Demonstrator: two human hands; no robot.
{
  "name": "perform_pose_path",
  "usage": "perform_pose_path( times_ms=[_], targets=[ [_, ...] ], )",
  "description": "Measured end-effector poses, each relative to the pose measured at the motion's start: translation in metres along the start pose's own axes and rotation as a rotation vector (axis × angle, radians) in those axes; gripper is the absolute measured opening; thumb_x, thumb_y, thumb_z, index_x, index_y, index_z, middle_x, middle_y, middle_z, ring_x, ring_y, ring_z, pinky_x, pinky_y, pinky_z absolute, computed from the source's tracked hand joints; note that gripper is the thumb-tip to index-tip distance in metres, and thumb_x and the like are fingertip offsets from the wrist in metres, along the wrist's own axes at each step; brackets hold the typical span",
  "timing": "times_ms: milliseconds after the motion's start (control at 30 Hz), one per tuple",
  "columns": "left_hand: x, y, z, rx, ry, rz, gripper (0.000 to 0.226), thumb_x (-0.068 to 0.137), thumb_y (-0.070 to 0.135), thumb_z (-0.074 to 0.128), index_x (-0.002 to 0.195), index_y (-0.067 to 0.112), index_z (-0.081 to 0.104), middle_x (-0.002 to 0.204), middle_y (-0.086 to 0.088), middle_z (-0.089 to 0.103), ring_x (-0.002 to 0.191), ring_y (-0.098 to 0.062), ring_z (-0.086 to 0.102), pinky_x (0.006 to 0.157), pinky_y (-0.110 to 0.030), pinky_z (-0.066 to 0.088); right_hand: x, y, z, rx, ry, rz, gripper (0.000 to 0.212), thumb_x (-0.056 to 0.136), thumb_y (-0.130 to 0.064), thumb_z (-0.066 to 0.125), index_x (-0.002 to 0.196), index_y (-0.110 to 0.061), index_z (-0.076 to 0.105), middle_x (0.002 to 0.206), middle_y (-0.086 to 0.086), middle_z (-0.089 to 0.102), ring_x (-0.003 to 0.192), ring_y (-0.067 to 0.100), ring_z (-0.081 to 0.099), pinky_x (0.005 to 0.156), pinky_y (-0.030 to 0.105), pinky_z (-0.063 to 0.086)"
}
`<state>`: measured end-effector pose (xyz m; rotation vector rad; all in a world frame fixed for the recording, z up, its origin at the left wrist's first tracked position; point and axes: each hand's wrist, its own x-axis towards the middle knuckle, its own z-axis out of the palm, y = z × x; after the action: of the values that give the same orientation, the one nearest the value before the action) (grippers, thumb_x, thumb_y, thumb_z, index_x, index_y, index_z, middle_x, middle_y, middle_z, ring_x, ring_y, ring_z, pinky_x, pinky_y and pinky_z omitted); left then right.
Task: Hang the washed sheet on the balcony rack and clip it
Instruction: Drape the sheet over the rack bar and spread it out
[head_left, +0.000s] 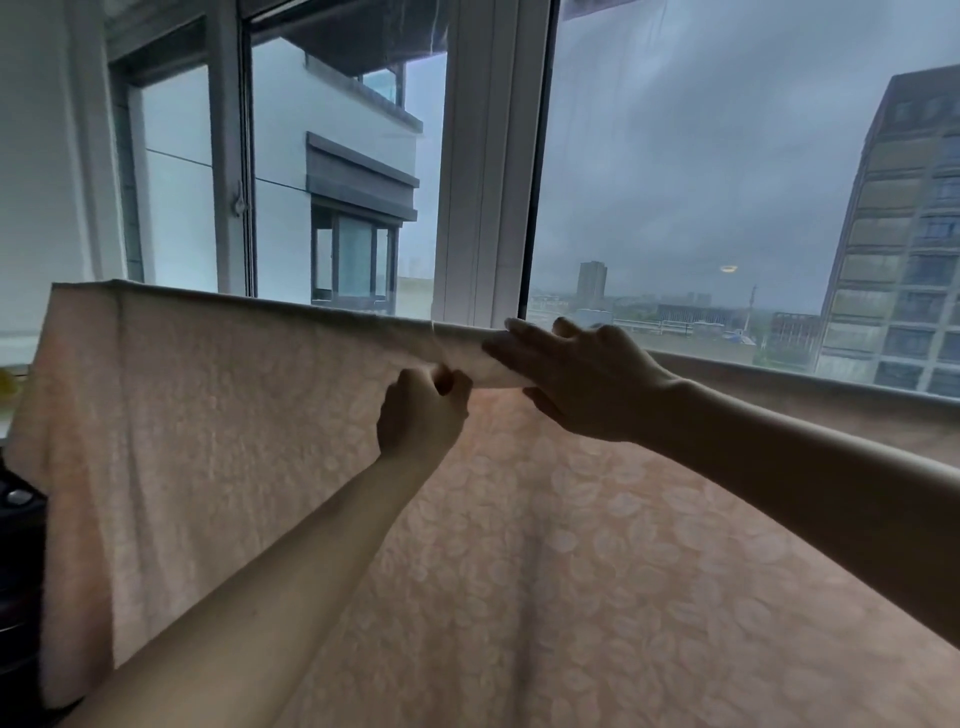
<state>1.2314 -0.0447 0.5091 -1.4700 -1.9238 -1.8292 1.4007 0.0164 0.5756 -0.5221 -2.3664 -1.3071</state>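
The sheet (260, 441) hangs over a horizontal rack bar in front of the window (701, 182). Left hand (421, 415) pinches the fabric just below the bar. Right hand (576, 379), fingers (524, 330) straight, presses the fold alongside. No clip visible.

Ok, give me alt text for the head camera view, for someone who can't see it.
Two bare hands work at the top fold of a pale pink patterned sheet draped over a rail: the left hand pinches the fabric, the right hand lies flat on it. Behind, windows show grey sky and apartment blocks.
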Motion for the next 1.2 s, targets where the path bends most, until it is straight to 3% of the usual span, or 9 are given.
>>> perform_pose_path(
  times_ms=[200, 367, 467, 667, 800, 900, 1000, 1100, 1200],
  targets=[
    [0.022, -0.002, -0.002, -0.056, -0.027, 0.011, 0.034, 0.098, 0.033, 0.047, 0.07, 0.022, 0.06, 0.065, 0.004, 0.064, 0.063, -0.013, 0.063, 0.069, -0.038, 0.058, 0.014, -0.006, 0.01, -0.074, -0.035, -0.003, 0.062, 0.1, -0.024, 0.036, 0.15, -0.038, 0.003, 0.142, 0.008, 0.04, 0.086, 0.025, 0.063, 0.047, 0.028, 0.035],
    [0.071, -0.009, -0.019, -0.03, -0.009, -0.193, 0.049, 0.095, 0.056, 0.039, 0.074, 0.018, 0.062, 0.076, -0.003, 0.069, 0.071, -0.021, 0.067, 0.08, -0.04, 0.057, 0.01, -0.001, 0.019, -0.05, -0.011, 0.02, 0.072, 0.083, -0.014, 0.061, 0.144, -0.041, 0.032, 0.131, 0.014, 0.056, 0.066, 0.03, 0.063, 0.04, 0.024, 0.031],
    [0.09, -0.011, -0.024, -0.022, -0.065, -0.269, 0.047, 0.094, 0.06, 0.039, 0.076, 0.019, 0.056, 0.076, -0.004, 0.069, 0.066, -0.019, 0.066, 0.072, -0.032, 0.058, 0.006, 0.001, 0.021, -0.064, 0.018, 0.009, 0.07, 0.082, -0.013, 0.06, 0.143, -0.039, 0.036, 0.133, 0.015, 0.056, 0.067, 0.031, 0.063, 0.04, 0.024, 0.03],
    [0.097, -0.019, -0.021, -0.087, -0.033, -0.29, 0.033, 0.098, 0.041, 0.048, 0.085, 0.014, 0.062, 0.069, 0.0, 0.068, 0.055, -0.009, 0.061, 0.044, -0.015, 0.044, 0.009, -0.003, 0.02, -0.087, 0.011, 0.024, 0.068, 0.082, -0.018, 0.059, 0.143, -0.038, 0.038, 0.135, 0.015, 0.054, 0.075, 0.033, 0.066, 0.043, 0.029, 0.042],
    [0.098, -0.034, -0.023, -0.033, 0.05, -0.181, 0.032, 0.1, 0.032, 0.046, 0.09, 0.009, 0.066, 0.077, -0.007, 0.069, 0.064, -0.014, 0.064, 0.06, -0.026, 0.055, 0.017, -0.007, 0.022, -0.093, 0.019, 0.009, 0.065, 0.081, -0.02, 0.059, 0.142, -0.034, 0.042, 0.128, 0.017, 0.059, 0.073, 0.031, 0.066, 0.043, 0.028, 0.041],
    [0.086, -0.053, -0.027, 0.063, 0.074, -0.15, 0.036, 0.101, 0.034, 0.043, 0.08, 0.013, 0.064, 0.071, -0.004, 0.067, 0.061, -0.016, 0.063, 0.061, -0.032, 0.054, 0.029, -0.013, 0.024, -0.068, -0.012, 0.014, 0.068, 0.083, -0.017, 0.049, 0.147, -0.032, 0.033, 0.117, 0.016, 0.059, 0.069, 0.026, 0.061, 0.043, 0.026, 0.03],
    [0.082, -0.059, -0.028, 0.088, 0.091, -0.119, 0.038, 0.1, 0.032, 0.044, 0.077, 0.01, 0.064, 0.069, -0.006, 0.067, 0.057, -0.017, 0.06, 0.056, -0.03, 0.049, 0.048, -0.02, 0.031, -0.049, -0.046, 0.022, 0.07, 0.087, -0.018, 0.05, 0.149, -0.034, 0.023, 0.117, 0.014, 0.056, 0.072, 0.023, 0.061, 0.045, 0.026, 0.03],
    [0.085, -0.057, -0.033, 0.089, 0.168, -0.069, 0.039, 0.099, 0.033, 0.046, 0.073, 0.01, 0.062, 0.063, -0.005, 0.063, 0.055, -0.017, 0.059, 0.054, -0.028, 0.046, 0.071, -0.029, 0.038, -0.01, -0.049, -0.003, 0.067, 0.098, -0.027, 0.041, 0.151, -0.037, 0.002, 0.133, 0.011, 0.046, 0.087, 0.025, 0.061, 0.052, 0.028, 0.037],
    [0.075, -0.064, -0.031, 0.065, 0.111, -0.088, 0.035, 0.099, 0.032, 0.047, 0.076, 0.012, 0.063, 0.065, 0.0, 0.064, 0.056, -0.013, 0.061, 0.057, -0.027, 0.048, 0.088, -0.039, 0.04, 0.031, -0.052, -0.037, 0.065, 0.101, -0.028, 0.033, 0.15, -0.038, -0.009, 0.155, 0.011, 0.02, 0.11, 0.028, 0.054, 0.066, 0.031, 0.048]
  ],
)
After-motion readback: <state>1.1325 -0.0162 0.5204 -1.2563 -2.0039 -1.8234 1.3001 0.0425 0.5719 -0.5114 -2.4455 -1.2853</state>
